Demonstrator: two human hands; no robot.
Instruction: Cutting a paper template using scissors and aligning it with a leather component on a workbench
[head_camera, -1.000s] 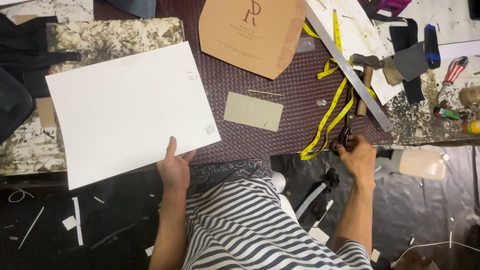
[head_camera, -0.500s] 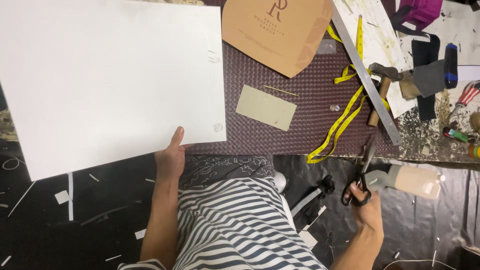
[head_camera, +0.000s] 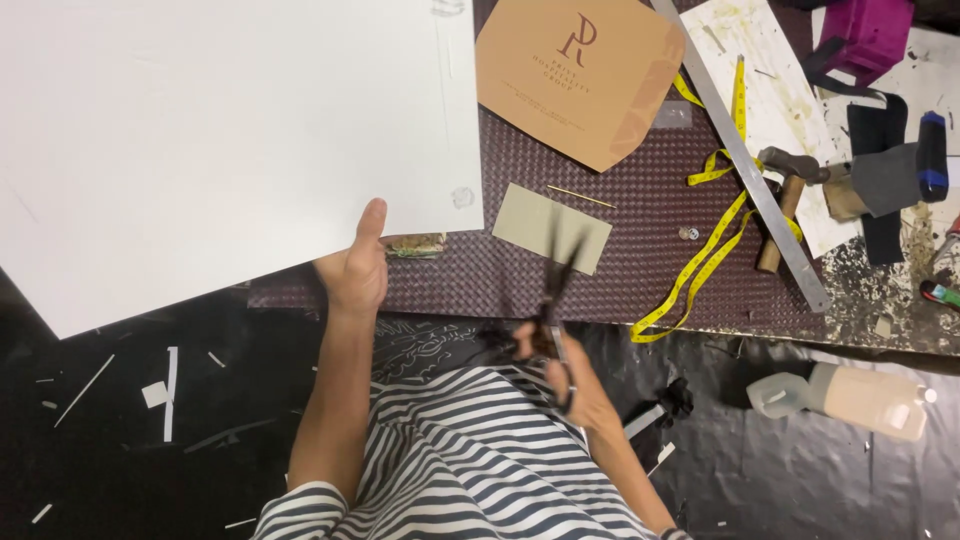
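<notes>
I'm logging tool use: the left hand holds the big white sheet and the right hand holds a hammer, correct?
Not quite. In the head view the left hand does hold the white sheet, but the right hand holds scissors, not a hammer. The hammer lies on the table, untouched.

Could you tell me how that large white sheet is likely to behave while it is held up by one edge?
The white sheet looks fairly stiff: it stays flat though the left hand grips only its lower edge. It is probably light for its size. Being so broad, it may swing or sag.
</notes>
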